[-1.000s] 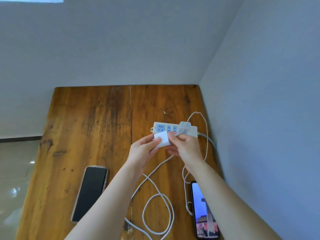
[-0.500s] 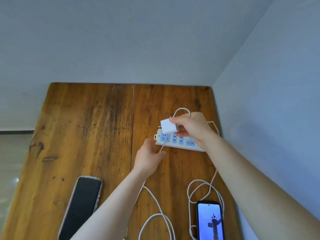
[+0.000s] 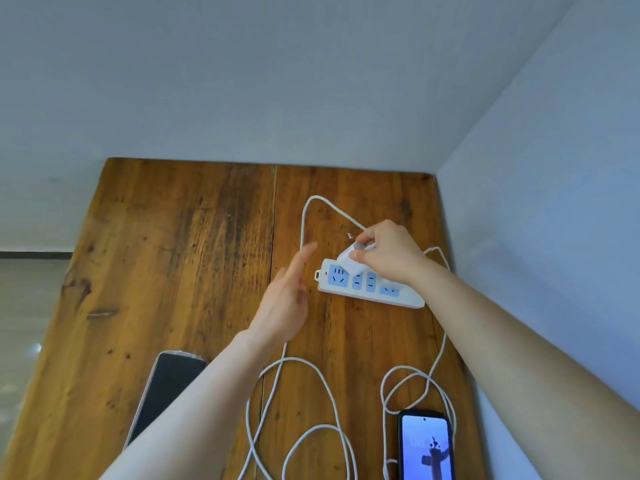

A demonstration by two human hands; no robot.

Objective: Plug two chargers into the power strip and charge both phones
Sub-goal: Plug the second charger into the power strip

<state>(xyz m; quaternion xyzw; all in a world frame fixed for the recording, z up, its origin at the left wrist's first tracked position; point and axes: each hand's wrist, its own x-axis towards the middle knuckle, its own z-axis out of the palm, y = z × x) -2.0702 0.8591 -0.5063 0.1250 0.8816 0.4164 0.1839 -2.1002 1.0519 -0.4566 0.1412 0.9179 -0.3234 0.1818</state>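
Note:
A white power strip (image 3: 367,289) with blue sockets lies on the wooden table (image 3: 173,254) near the right wall. My right hand (image 3: 391,252) grips a white charger (image 3: 351,260) and holds it tilted on the strip's upper edge, over the sockets. Its white cable (image 3: 304,223) loops behind and runs down past my left hand (image 3: 285,303), which hovers open just left of the strip, fingers apart. A dark-screened phone (image 3: 166,389) lies at the lower left. A lit phone (image 3: 426,448) lies at the lower right with a second white cable (image 3: 408,379) coiled above it.
Grey walls close off the table at the back and on the right. The table's left edge drops to a pale floor (image 3: 20,323). Cable loops (image 3: 311,431) cover the near middle of the table.
My right hand has lowered the charger onto the strip's sockets. My left hand has let go of the cable, opened and lifted beside the strip. The view has moved closer.

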